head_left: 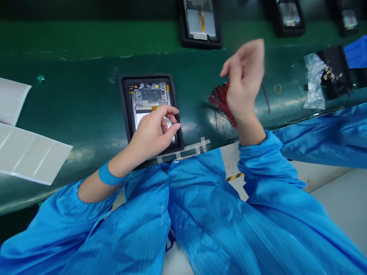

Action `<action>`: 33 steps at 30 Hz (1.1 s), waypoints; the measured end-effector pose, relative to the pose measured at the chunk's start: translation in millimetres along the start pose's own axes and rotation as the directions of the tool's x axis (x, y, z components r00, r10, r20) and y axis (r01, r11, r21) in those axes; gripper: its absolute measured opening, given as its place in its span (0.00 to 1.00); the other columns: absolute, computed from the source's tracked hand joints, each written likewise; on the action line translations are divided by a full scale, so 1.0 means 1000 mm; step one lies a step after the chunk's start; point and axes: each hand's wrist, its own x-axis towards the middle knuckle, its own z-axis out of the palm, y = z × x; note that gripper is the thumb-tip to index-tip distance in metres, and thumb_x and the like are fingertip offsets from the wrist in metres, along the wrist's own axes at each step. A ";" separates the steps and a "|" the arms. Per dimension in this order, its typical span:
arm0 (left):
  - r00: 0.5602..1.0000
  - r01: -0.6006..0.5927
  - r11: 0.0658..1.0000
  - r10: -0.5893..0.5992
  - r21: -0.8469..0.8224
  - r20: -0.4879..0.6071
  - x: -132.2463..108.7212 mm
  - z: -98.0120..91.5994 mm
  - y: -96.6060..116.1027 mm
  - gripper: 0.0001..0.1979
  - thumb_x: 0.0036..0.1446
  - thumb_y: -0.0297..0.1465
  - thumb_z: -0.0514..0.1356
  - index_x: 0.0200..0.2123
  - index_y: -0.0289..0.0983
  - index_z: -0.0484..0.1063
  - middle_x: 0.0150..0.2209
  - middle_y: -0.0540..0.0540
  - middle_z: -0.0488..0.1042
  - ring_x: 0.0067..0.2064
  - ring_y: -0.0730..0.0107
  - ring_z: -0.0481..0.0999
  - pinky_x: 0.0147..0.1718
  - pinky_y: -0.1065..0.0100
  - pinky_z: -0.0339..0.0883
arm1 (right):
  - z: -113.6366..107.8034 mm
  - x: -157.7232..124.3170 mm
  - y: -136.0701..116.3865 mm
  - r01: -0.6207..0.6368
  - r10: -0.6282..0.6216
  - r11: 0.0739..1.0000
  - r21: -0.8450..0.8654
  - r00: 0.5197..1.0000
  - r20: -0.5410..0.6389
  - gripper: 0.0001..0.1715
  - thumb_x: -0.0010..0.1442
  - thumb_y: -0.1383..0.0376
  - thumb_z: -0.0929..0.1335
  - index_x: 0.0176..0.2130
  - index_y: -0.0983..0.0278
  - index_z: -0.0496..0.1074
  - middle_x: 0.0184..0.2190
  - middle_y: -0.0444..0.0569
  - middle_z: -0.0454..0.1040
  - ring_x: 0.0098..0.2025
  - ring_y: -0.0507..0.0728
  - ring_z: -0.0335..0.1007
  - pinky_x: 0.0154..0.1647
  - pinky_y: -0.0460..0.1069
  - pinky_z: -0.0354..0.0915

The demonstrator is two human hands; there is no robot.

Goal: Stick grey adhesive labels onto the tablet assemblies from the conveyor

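Observation:
My left hand [156, 130] hovers over the lower part of an opened tablet-like device, its fingers loosely curled. A gap shows between thumb and forefinger, with nothing visible in it. The device's circuit board [150, 95] is exposed at the top, and a black tray [125, 107] frames it. My right hand [245, 78] is raised over a bundle of thin dark-red wires [222, 103], bent at the wrist. Motion blurs its fingers, so whether they hold anything is unclear. The hand and wrist partly cover the bundle.
More trays with devices [200, 23] stand along the back. Label sheets [34, 152] lie at the left. To the right are a rubber band [277, 89], a clear plastic bag [314, 82], small pale connectors [331, 74] and a blue bin [357, 53]. Another person's blue sleeve [323, 137] rests along the table edge.

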 end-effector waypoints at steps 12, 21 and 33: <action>0.995 0.097 0.995 -0.096 0.025 -0.037 -0.010 -0.002 0.005 0.12 0.62 0.37 0.62 0.44 0.39 0.78 0.27 0.50 0.72 0.25 0.73 0.67 0.27 0.70 0.62 | -0.012 0.100 0.016 -0.159 0.214 0.961 0.226 0.946 -0.245 0.14 0.80 0.69 0.57 0.49 0.56 0.68 0.34 0.39 0.70 0.36 0.46 0.70 0.33 0.43 0.63; 0.992 0.125 0.991 -0.126 -0.039 -0.021 -0.013 -0.008 0.003 0.11 0.61 0.37 0.63 0.42 0.37 0.79 0.30 0.49 0.76 0.25 0.75 0.68 0.26 0.71 0.61 | 0.004 0.122 0.042 0.033 0.016 0.926 0.376 0.992 -0.127 0.19 0.73 0.55 0.73 0.35 0.52 0.62 0.22 0.31 0.62 0.20 0.47 0.49 0.20 0.48 0.52; 0.986 0.168 0.805 -0.149 -0.569 0.080 -0.008 0.009 -0.001 0.41 0.57 0.34 0.69 0.71 0.48 0.58 0.67 0.37 0.68 0.42 0.65 0.83 0.29 0.69 0.78 | 0.039 0.020 -0.075 -0.277 0.355 0.563 0.779 0.932 0.075 0.09 0.77 0.66 0.56 0.42 0.54 0.58 0.30 0.38 0.54 0.22 0.52 0.34 0.20 0.51 0.35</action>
